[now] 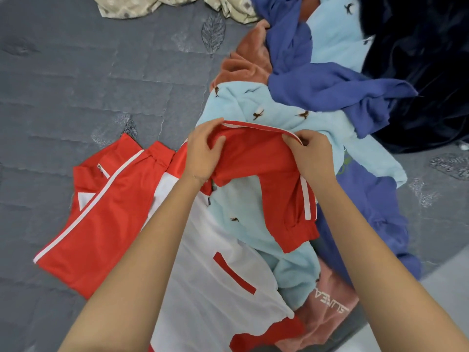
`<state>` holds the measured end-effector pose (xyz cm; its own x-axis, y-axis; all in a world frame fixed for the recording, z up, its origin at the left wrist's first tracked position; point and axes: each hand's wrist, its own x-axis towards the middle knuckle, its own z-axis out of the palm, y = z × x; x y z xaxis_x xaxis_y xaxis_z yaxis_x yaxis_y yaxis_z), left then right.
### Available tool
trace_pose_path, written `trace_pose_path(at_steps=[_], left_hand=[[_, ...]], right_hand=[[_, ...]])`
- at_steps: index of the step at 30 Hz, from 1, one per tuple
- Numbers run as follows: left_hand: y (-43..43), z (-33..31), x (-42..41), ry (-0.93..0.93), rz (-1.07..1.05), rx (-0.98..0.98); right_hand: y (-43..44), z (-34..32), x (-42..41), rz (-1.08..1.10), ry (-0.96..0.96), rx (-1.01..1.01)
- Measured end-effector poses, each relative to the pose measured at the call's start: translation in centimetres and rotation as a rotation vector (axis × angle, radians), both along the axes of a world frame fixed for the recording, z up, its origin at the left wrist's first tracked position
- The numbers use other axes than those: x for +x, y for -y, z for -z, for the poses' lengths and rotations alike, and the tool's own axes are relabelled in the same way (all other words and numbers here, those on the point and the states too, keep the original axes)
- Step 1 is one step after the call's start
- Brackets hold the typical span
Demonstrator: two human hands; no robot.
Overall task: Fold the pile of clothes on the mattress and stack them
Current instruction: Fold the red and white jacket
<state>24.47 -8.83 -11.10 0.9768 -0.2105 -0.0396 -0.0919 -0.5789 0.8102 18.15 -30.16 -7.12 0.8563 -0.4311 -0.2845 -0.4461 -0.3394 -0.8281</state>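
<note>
A red and white track jacket [106,212] lies spread on the grey quilted mattress [88,85]. Its red sleeve [269,174] with a white stripe is lifted over the pile. My left hand [203,153] grips the sleeve near the shoulder, and my right hand [312,153] pinches the striped edge further along; the cuff hangs down toward me. Under the sleeve lies a light blue fleece garment [269,107] with small bird prints. The jacket's white front panel [215,275] with a red pocket trim runs between my forearms.
The pile on the right holds a blue sweatshirt [330,85], a rust-orange fleece [243,64], a dark navy velvet piece [426,72] and a pink printed garment [330,308]. A beige patterned cloth [152,6] lies at the far edge. The mattress edge runs at the lower right.
</note>
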Motion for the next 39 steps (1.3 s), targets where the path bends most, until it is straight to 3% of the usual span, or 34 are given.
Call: trace_pose_path(at_steps=[3, 8, 12, 23, 26, 29, 32, 34, 36, 37, 39], left_hand=[[2.0, -1.5, -0.3, 0.108, 0.263, 0.113], [6.0, -4.3, 1.1, 0.045, 0.341, 0.157], [6.9, -4.6, 2.6, -0.017, 0.165, -0.154], [7.9, -5.7, 5.9, -0.040, -0.409, -0.467], [8.2, -5.8, 5.6, 0.001, -0.415, -0.444], [8.5, -5.3, 4.6, 0.099, -0.361, -0.345], [10.1, -5.0, 2.3, 0.320, -0.160, -0.091], [12.6, -5.8, -0.2, 0.307, 0.117, -0.093], [15.3, -7.6, -2.7, 0.072, 0.341, -0.213], [16.4, -7.9, -3.3, -0.044, 0.402, -0.267], [17.9, -8.0, -3.7, -0.103, 0.425, -0.275]], right_hand=[[0.2, -0.5, 0.4, -0.102, -0.004, 0.008], [0.3, -1.4, 0.1, -0.224, 0.008, 0.079], [1.6, -1.6, -0.2, -0.188, -0.048, 0.177], [5.7, -2.4, -1.6, -0.399, -0.245, 0.398], [6.8, -2.4, -1.2, -0.267, -0.194, 0.406], [8.9, -3.3, -0.1, 0.195, -0.076, 0.517], [11.3, -4.9, 0.9, 0.519, -0.015, 0.729], [11.9, -5.3, 1.2, 0.555, -0.011, 0.709], [11.5, -5.5, 1.2, 0.489, -0.041, 0.662], [11.3, -5.6, 1.2, 0.432, -0.039, 0.689], [10.5, -5.8, 1.1, 0.331, -0.002, 0.803]])
